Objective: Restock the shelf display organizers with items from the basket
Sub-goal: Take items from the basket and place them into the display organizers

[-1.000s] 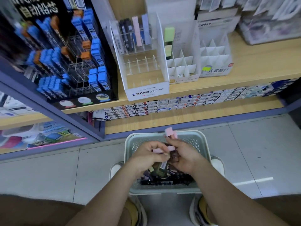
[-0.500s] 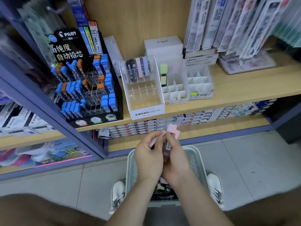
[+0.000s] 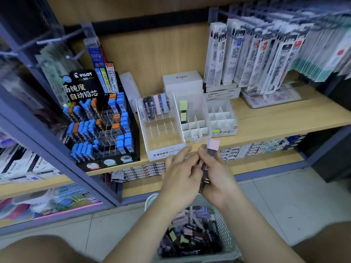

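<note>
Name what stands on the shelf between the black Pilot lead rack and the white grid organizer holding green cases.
The white MONO organizer, with a few cases in its back row, seen in the head view.

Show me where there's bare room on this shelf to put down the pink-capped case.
Free: the front rows of the MONO organizer, most cells of the two white divider boxes right of it, and the bare shelf board right of them, before the flat tray. Crowded: the Pilot lead rack at left and under the hanging refill packs.
</note>
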